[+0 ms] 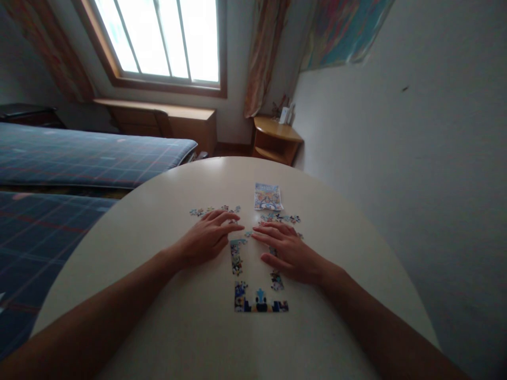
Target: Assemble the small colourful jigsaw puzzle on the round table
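Nearest on the white bench [190,322]: bottom edge of a puzzle border [261,306], with a left side and a right side running away from it, small gaps in both. Right hand [291,254] was palm down, fingers spread, thumb apart, covering part of the right side. Left hand [208,237] was palm down, fingers loosely spread, index pointing inward, just outside the far left corner. Small light-blue piece [248,234] sat between the two hands' fingertips; couldn't tell whether either touched it. Loose pieces lay just past each hand, a left group [196,212] and a right group [293,218]. Picture sheet [268,198] lay beyond the right group. Farther back: plaid mattress [99,153] at left, corner shelf [277,128], then bright window [170,42].
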`<state>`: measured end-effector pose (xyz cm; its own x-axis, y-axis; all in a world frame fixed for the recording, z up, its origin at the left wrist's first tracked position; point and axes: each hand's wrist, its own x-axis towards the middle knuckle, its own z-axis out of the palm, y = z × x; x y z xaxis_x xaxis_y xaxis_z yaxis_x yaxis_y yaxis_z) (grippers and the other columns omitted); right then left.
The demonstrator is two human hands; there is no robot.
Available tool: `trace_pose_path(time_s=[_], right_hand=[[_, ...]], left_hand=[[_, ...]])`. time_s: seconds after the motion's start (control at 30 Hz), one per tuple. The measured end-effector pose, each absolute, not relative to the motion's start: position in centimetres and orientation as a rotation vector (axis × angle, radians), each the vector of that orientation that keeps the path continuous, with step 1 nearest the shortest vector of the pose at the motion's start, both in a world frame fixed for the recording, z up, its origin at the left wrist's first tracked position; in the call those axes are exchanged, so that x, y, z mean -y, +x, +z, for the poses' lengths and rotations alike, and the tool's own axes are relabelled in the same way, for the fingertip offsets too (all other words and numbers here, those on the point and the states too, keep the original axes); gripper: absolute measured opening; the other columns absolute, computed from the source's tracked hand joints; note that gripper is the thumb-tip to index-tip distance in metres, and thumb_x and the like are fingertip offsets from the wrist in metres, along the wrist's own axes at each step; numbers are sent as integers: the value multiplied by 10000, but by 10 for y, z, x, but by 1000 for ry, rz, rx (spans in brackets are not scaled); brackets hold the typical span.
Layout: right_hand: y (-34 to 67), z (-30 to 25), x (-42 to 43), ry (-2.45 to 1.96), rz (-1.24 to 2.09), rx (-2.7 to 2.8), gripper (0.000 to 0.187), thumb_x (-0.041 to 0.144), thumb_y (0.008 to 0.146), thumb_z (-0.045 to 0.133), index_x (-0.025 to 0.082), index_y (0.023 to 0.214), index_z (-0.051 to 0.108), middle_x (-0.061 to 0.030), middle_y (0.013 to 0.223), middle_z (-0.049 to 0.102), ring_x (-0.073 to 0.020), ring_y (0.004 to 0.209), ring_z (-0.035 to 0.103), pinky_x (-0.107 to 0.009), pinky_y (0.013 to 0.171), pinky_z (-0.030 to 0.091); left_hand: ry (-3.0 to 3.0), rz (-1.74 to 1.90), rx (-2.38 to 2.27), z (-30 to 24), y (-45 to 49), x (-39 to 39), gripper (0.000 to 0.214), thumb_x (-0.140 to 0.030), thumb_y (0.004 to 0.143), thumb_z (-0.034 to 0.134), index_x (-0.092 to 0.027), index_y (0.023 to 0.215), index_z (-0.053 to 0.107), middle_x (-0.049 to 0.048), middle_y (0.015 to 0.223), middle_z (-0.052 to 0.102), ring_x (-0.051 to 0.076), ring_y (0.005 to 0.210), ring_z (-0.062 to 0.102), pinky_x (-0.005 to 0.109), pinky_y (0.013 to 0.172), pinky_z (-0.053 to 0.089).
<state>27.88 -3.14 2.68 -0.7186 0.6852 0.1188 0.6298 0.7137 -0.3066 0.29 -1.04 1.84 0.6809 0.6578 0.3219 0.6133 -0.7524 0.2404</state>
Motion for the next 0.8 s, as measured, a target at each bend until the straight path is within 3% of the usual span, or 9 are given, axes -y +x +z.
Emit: trace_pose_path(time_s=[0.13,0.33,0.8], right_hand=[[280,30,31,-1007,439,2749,603,568,984,418,216,1472,454,-60,1532,450,-280,1443,309,-496,1180,218],[282,35,31,-987,398,2701,545,565,968,458,205,1356,588,-72,1420,578,-284,1391,402,-503,1152,281],[284,42,38,-926,438,2714,576,576,889,593,188,1314,624,-89,1341,634,-290,1334,459,-476,1129,347]], left_hand=[[2748,631,-866,26,-7,12,420,-46,851,448,-232,1166,652,48,1180,658,217,1142,553,437,1038,437],[2826,535,-734,27,-5,16,455,-78,815,513,-307,1176,667,17,1198,653,233,1138,554,475,1065,408],[2847,436,-742,29,-6,16,421,-70,825,476,-267,1143,670,16,1182,676,231,1108,588,464,1065,410]])
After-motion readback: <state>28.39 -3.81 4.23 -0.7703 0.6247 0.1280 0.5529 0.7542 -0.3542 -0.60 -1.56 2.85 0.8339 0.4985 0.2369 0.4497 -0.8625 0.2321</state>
